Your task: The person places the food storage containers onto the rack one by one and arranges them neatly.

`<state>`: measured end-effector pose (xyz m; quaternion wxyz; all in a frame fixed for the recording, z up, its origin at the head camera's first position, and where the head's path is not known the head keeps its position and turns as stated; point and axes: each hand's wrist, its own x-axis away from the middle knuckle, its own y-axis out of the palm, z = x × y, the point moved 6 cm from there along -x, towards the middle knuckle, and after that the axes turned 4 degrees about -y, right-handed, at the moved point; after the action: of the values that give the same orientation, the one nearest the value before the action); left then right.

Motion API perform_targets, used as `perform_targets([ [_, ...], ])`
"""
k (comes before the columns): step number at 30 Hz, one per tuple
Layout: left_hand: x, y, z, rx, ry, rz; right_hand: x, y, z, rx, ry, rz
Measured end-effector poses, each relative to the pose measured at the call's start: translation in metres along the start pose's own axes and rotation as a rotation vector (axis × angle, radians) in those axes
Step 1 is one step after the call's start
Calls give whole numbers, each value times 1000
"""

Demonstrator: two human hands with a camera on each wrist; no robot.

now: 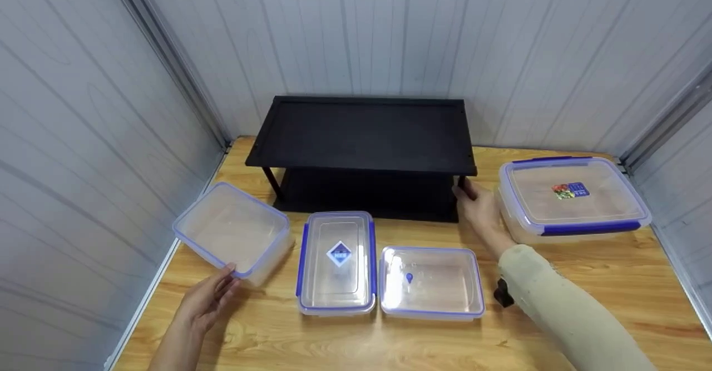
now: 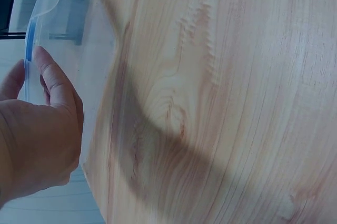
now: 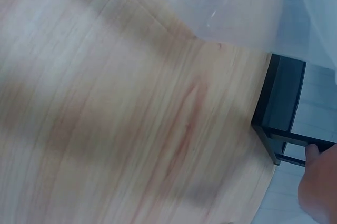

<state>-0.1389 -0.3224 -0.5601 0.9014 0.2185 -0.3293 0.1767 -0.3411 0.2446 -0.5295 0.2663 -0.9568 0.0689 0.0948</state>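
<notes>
wood-grain tabletop [image 1: 423, 346], pale panelled walls [image 1: 378, 37]

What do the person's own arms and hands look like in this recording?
The left hand and right hand are both ungloved. The right arm wears a pale, grey-green sleeve, with a small black object beside its cuff, too unclear to identify. The left forearm shows no sleeve in view.

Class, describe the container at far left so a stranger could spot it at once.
Find the black two-tier rack. Off its front-left corner is a translucent, blue-rimmed container. Only this one has its near corner pinched by the left hand.
</notes>
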Motion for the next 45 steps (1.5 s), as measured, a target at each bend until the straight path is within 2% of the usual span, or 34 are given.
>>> perform_targets([
  [4,-1,2,-1,0,0,3,1,-2,2,16,-20,37],
  [9,-2,2,-1,5,3,4,3,-2,6,-10,-2,50],
  [16,-3,3,-1,8,10,-3,4,-2,8,9,1,79],
  [30,-3,0,3,21,54,-31,2,-1,5,26,-57,114],
  [37,-7,-16,9,2,24,-21,2,0,4,32,-63,112],
  [45,-12,-35,18,-113,-20,-49,3,0,4,17,-81,105],
])
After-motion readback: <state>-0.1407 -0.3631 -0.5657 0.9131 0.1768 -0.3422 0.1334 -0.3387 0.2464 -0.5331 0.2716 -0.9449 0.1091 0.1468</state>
